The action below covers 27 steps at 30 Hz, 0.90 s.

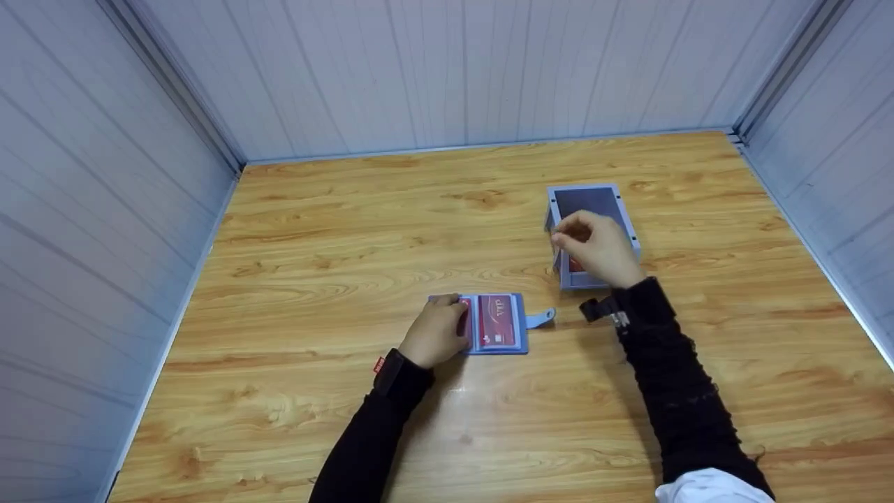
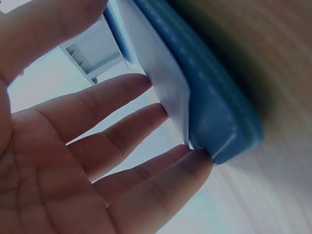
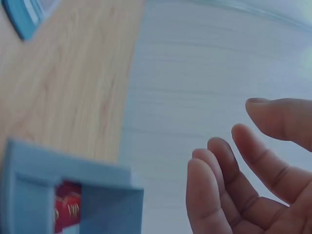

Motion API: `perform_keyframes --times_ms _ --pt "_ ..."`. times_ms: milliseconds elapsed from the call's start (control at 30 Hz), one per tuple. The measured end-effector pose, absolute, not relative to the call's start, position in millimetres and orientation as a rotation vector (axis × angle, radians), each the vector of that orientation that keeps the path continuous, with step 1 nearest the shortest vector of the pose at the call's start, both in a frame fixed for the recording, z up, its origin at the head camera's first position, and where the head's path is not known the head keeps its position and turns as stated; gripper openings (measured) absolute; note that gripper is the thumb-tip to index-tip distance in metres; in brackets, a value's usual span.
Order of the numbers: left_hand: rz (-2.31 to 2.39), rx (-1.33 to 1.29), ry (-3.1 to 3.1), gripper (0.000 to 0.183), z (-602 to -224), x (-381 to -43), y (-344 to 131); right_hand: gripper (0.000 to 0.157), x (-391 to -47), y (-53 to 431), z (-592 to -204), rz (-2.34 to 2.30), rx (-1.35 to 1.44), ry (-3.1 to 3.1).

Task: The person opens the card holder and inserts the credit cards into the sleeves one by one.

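Note:
A blue card holder (image 1: 522, 349) lies spread on the table, a red VIP card (image 1: 496, 321) in its right-hand clear sleeve and its snap strap (image 1: 541, 318) sticking out to the right. My left hand (image 1: 434, 332) rests on its left half and partly hides another red card there. In the left wrist view, nearly straight fingers (image 2: 117, 107) touch the edge of the holder's sleeves (image 2: 161, 73). Over the grey box (image 1: 587, 281) hovers my right hand (image 1: 602, 248), thumb and fingers bent but apart, with nothing between them. A red VIP card (image 3: 68, 207) shows inside that box.
The box stands on the wooden table (image 1: 335, 230), behind and to the right of the card holder. White panel walls (image 1: 433, 70) border the table at the back and both sides. A loose black strap end (image 1: 594, 309) hangs off my right wrist.

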<state>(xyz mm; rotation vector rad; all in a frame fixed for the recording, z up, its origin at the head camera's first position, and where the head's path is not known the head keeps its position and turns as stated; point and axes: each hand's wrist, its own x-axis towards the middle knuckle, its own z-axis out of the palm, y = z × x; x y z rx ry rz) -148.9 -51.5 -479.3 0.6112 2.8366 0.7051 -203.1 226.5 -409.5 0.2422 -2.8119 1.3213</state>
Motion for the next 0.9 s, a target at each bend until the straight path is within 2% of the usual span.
perform_keyframes --times_ms 300,600,900 --pt "0.675 0.632 2.847 0.060 -478 -149 -52 0.032 -225 244 -408 1.096 0.084 -2.896" --pt "0.674 0.622 2.849 0.061 -481 -149 -52 0.043 -245 246 -424 0.643 0.089 -3.108" --pt "0.654 0.634 2.860 0.061 -480 -149 -52 0.023 -248 246 -443 0.492 0.092 -3.207"
